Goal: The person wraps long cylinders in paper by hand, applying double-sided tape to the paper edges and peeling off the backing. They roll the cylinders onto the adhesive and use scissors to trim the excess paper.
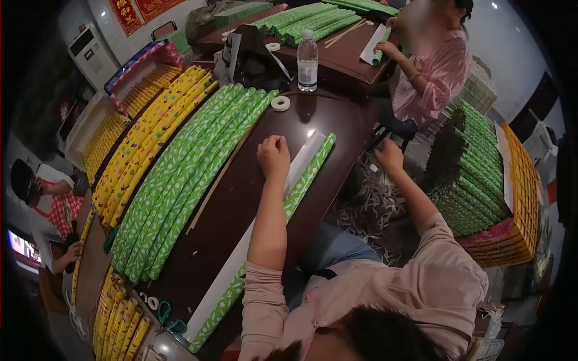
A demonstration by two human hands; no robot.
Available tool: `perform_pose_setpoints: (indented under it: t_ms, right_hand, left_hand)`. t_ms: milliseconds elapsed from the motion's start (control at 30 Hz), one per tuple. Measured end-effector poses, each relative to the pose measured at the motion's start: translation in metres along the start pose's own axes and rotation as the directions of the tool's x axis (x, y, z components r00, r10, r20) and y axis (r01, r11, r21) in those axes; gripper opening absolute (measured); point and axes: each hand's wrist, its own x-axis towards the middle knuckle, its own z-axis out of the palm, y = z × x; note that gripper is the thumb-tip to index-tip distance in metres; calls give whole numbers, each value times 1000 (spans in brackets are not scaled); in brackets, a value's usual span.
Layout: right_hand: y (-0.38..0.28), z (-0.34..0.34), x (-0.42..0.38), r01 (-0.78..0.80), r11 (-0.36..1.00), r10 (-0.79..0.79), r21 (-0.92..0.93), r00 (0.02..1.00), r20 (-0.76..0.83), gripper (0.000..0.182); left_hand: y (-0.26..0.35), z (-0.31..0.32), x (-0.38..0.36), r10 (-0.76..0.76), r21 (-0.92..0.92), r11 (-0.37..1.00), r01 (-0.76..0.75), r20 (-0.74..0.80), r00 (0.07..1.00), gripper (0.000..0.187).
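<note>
A workroom with red banners [125, 16] on its pale wall surrounds a dark, glossy table [208, 271], where a person in a pale pink top sits with both forearms reaching forward. The left hand [274, 157] is raised above the tabletop with its fingers curled inward; whether it pinches anything cannot be told. A green patterned roll [312, 168], edged by a flat white strip [303, 161], lies diagonally on the table just right of that hand and runs back beneath the left forearm toward the near end. The right hand [389, 156] is out past the table's edge, fingers bent, a small white piece [374, 168] at its fingertips; whether it is gripped cannot be made out. Below the right hand, white paper shreds [373, 204] litter the floor.

Left of the left hand, a thin stick [220, 182] lies alongside a bank of green rolls [180, 186], with yellow rolls [147, 150] farther out. Beyond the same hand are a white tape roll [286, 107], an upright clear bottle [307, 63] and a black bag [259, 66]. Teal-handled scissors [169, 323] rest well behind it, at the near end. Past the right hand, a co-worker in a pink striped shirt [442, 72] handles another green roll [377, 57]; a yellow basket [528, 198] beside green rolls stands farther right.
</note>
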Motion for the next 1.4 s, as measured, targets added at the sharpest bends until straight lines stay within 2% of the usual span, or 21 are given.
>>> perform_pose_setpoints:
  t_ms: [67,133,167,233,267,300,367,467,633,700,733,767,800,833,900,933,1000,1067,1200,1267,1400]
  right_hand:
    - [-32,-4,27,3,994,4,111,998,-59,16]
    - [-94,-6,58,14,817,32,577,997,-69,19]
    - [-117,5,75,190,736,-152,650,982,-116,22]
    - [-177,8,101,410,733,-456,543,888,-55,19]
    - [-196,37,116,495,726,-538,478,841,-53,19]
    - [-220,56,126,386,810,-477,442,872,111,23]
    - [-241,108,148,632,746,-655,211,754,54,24]
    - [-259,150,150,528,840,-533,122,846,12,20]
    - [-240,107,145,556,808,-570,194,821,20,16]
    - [-251,75,147,292,816,-401,499,908,124,21]
    - [-258,51,149,40,665,-450,745,818,359,27]
    - [-265,29,144,-289,479,-548,829,640,539,33]
    - [-273,15,132,-403,406,-566,820,594,572,36]
    - [-281,0,116,-523,335,-587,784,535,608,39]
    - [-292,1,99,-497,265,-579,826,603,548,41]
    - [-293,6,98,-503,320,-526,803,611,592,41]
    - [-289,20,100,-664,253,-540,704,506,672,37]
    - [-288,17,98,-597,309,-513,740,550,659,43]
    - [-276,23,101,-623,401,-545,672,427,721,39]
    - [-275,20,105,-631,397,-544,667,423,725,39]
    - [-274,17,102,-609,400,-548,685,440,712,38]
  left_hand:
    - [1,-1,1,10,-2,1000,-10,-6,1000,13]
    - [3,1,0,13,4,1000,-13,11,1000,19]
    - [3,1,-1,33,13,999,-34,13,999,20]
    - [5,-2,-1,99,47,994,-99,11,995,22]
    - [7,-2,-1,120,-15,993,-120,-34,992,21]
    - [3,0,0,151,-9,988,-152,-75,986,21]
    - [-5,5,0,139,42,990,-136,-89,986,17]
    - [18,-5,-1,43,-34,998,-45,-48,998,18]
    - [13,-7,-5,-41,-55,998,41,-11,999,22]
    - [18,-8,-3,-60,-94,994,59,-16,998,29]
    - [22,-8,-2,-62,-149,988,51,-67,996,38]
    - [23,-6,-5,-81,-202,978,56,-114,990,48]
    - [17,-6,-5,-148,-182,974,135,-58,987,62]
    - [7,0,-5,-110,-270,960,78,-104,988,66]
    - [9,1,-9,-104,-392,919,31,-165,981,74]
    - [21,-6,-3,-124,-440,897,31,-184,975,77]
    - [18,-10,2,-135,-412,911,30,-228,964,79]
    - [18,-13,3,-189,-373,921,116,-166,968,79]
    - [9,-6,5,-125,-428,903,44,-163,979,84]
    - [13,-9,8,-23,-331,942,-57,-231,973,88]
    - [16,-13,6,-10,-234,972,-24,-146,989,80]
